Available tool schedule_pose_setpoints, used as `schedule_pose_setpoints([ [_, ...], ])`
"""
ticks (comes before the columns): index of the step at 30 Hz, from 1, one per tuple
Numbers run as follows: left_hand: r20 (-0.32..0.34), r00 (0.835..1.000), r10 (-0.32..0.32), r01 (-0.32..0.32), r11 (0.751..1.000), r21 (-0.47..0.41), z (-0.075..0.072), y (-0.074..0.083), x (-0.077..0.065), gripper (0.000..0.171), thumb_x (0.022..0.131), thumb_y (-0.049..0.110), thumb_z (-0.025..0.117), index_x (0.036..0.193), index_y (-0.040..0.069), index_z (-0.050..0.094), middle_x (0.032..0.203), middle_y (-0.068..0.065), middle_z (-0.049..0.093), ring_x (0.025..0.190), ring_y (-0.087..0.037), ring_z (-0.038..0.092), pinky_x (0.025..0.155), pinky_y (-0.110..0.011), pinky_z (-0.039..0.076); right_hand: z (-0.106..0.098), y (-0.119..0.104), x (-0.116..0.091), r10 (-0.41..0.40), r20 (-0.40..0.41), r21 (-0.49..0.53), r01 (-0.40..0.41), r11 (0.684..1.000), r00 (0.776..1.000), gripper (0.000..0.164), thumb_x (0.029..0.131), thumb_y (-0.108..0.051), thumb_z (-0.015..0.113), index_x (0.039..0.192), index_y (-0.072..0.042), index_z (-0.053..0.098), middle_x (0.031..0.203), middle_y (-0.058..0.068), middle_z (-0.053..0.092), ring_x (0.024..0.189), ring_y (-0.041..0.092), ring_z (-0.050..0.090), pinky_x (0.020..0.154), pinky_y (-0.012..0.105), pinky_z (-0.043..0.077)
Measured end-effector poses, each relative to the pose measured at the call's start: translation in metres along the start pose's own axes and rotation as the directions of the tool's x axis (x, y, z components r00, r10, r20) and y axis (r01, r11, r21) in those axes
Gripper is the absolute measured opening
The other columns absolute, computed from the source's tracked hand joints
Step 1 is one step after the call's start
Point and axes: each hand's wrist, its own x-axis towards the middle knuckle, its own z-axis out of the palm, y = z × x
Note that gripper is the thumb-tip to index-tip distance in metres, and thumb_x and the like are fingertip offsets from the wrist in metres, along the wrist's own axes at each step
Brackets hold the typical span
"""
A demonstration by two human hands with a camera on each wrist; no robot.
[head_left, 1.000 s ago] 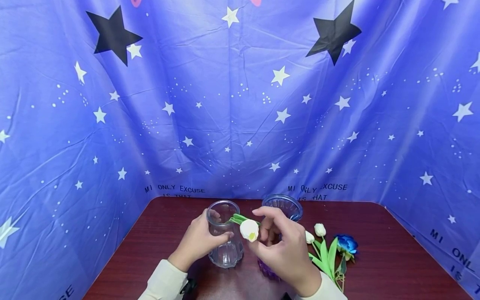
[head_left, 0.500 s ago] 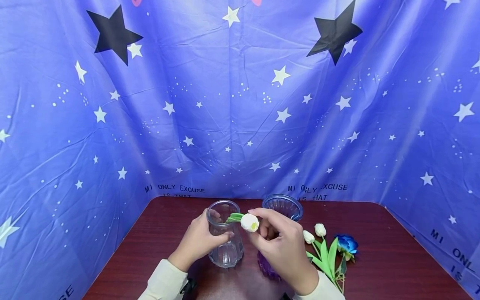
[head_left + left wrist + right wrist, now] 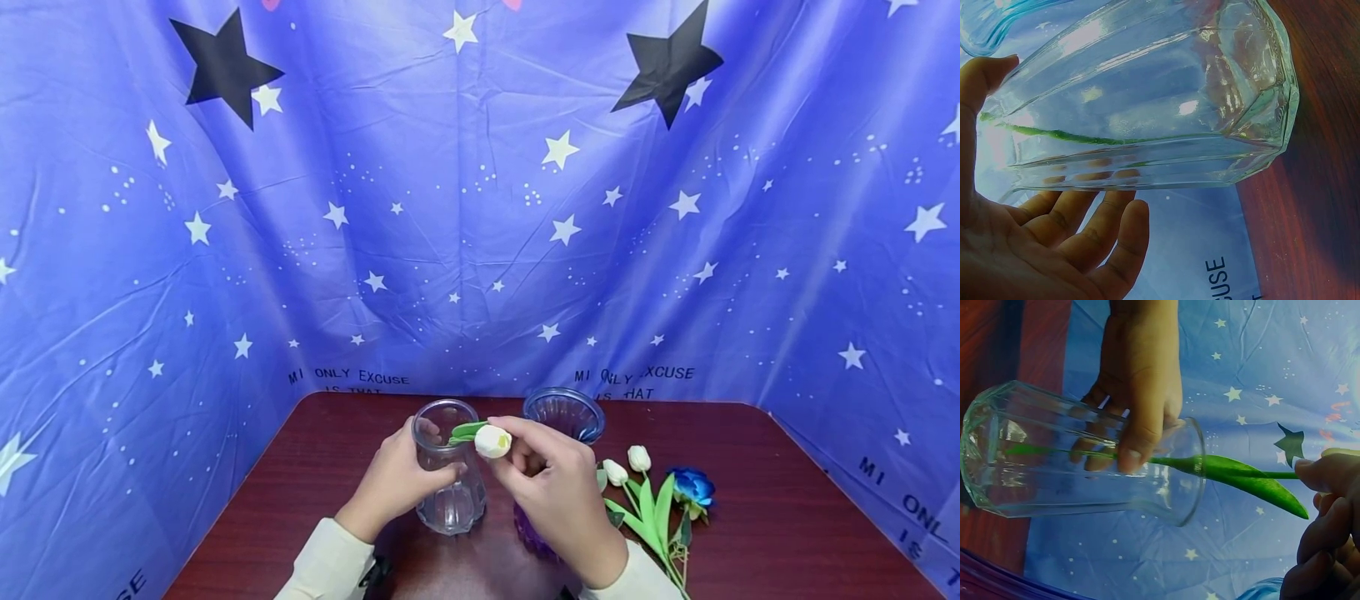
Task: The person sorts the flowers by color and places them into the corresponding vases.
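Observation:
My left hand point(image 3: 397, 479) grips a clear glass vase point(image 3: 452, 504) near its neck, thumb on one side and fingers on the other. The vase stands upright on the table. A white tulip point(image 3: 492, 442) is pinched by my right hand point(image 3: 562, 487) just below its bloom, between thumb and forefinger. Its green stem point(image 3: 1072, 135) runs down inside the vase, as the left wrist view shows through the glass. In the right wrist view, one leaf point(image 3: 1254, 481) pokes out past the rim, and the bloom is largely cut off at the edge.
Behind my right hand stands a blue and purple glass vase point(image 3: 561, 410), partly hidden. Two white tulips point(image 3: 638, 459) with green leaves and a blue flower point(image 3: 692, 487) lie at the right of the dark red table point(image 3: 765, 508). A starry blue cloth point(image 3: 465, 250) hangs around the table.
My right hand has shifted left, bringing the tulip's bloom left and nearer the clear vase's rim. The bloom has also risen slightly in view. My left hand and the clear vase stay in place.

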Motion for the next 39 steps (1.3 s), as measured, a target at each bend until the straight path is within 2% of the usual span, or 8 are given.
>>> schedule_pose_setpoints([
  [7, -0.001, 1.0, 0.006, -0.006, 1.0, -0.003, 0.0004, -0.0005, 0.0002, 0.065, 0.067, 0.044, 0.094, 0.118, 0.018, 0.062, 0.103, 0.005, 0.07, 0.094, -0.011, 0.068, 0.085, -0.037, 0.057, 0.0051, 0.0017, -0.002, 0.023, -0.014, -0.008, -0.023, 1.0, 1.0, 0.036, 0.081, -0.008, 0.087, 0.114, -0.019, 0.077, 0.064, -0.013, 0.052, 0.055, -0.002, 0.045, 0.051, 0.01, 0.037],
  [13, 0.0, 1.0, 0.009, -0.009, 1.0, 0.002, 0.0005, -0.0003, 0.0002, 0.065, 0.067, 0.046, 0.093, 0.117, 0.018, 0.061, 0.103, 0.005, 0.07, 0.094, -0.012, 0.068, 0.085, -0.038, 0.057, 0.0018, 0.0011, -0.002, 0.03, -0.005, -0.031, -0.03, 0.999, 1.0, 0.048, 0.077, -0.009, 0.088, 0.121, -0.02, 0.073, 0.065, -0.012, 0.052, 0.054, -0.005, 0.047, 0.049, 0.01, 0.041],
  [18, 0.004, 1.0, 0.012, -0.012, 1.0, 0.008, 0.0004, -0.0005, 0.0, 0.064, 0.068, 0.044, 0.093, 0.116, 0.017, 0.061, 0.103, 0.005, 0.069, 0.094, -0.011, 0.067, 0.085, -0.037, 0.057, -0.0016, -0.0035, -0.0015, -0.025, 0.0, -0.01, 0.025, 1.0, 1.0, 0.054, 0.074, -0.011, 0.091, 0.124, -0.015, 0.071, 0.068, -0.012, 0.053, 0.053, -0.007, 0.045, 0.048, 0.009, 0.039],
  [21, 0.004, 1.0, 0.011, -0.011, 1.0, 0.006, 0.0002, -0.0003, 0.0001, 0.064, 0.068, 0.043, 0.093, 0.116, 0.017, 0.061, 0.103, 0.005, 0.069, 0.094, -0.011, 0.067, 0.085, -0.037, 0.057, -0.0018, -0.0059, -0.0009, -0.054, -0.016, -0.001, 0.054, 0.999, 0.998, 0.051, 0.074, -0.008, 0.09, 0.121, -0.014, 0.072, 0.068, -0.012, 0.053, 0.053, -0.008, 0.043, 0.047, 0.009, 0.038],
  [26, 0.004, 1.0, 0.006, -0.006, 1.0, 0.002, -0.0002, 0.0005, -0.0002, 0.064, 0.068, 0.045, 0.093, 0.117, 0.017, 0.061, 0.103, 0.005, 0.07, 0.094, -0.011, 0.067, 0.085, -0.037, 0.057, 0.0006, -0.0064, 0.0009, -0.057, -0.045, -0.004, 0.056, 0.998, 0.997, 0.046, 0.076, -0.001, 0.086, 0.118, -0.013, 0.073, 0.066, -0.013, 0.051, 0.053, -0.007, 0.043, 0.047, 0.009, 0.037],
  [39, 0.005, 1.0, -0.001, 0.0, 1.0, 0.019, -0.0001, -0.0013, 0.0007, 0.065, 0.068, 0.047, 0.093, 0.115, 0.016, 0.061, 0.103, 0.003, 0.07, 0.096, -0.012, 0.067, 0.085, -0.038, 0.057, -0.0023, -0.0045, 0.0016, -0.019, -0.045, -0.012, 0.019, 1.0, 0.999, 0.048, 0.079, -0.004, 0.087, 0.123, -0.016, 0.072, 0.067, -0.014, 0.052, 0.053, -0.007, 0.044, 0.047, 0.01, 0.039],
])
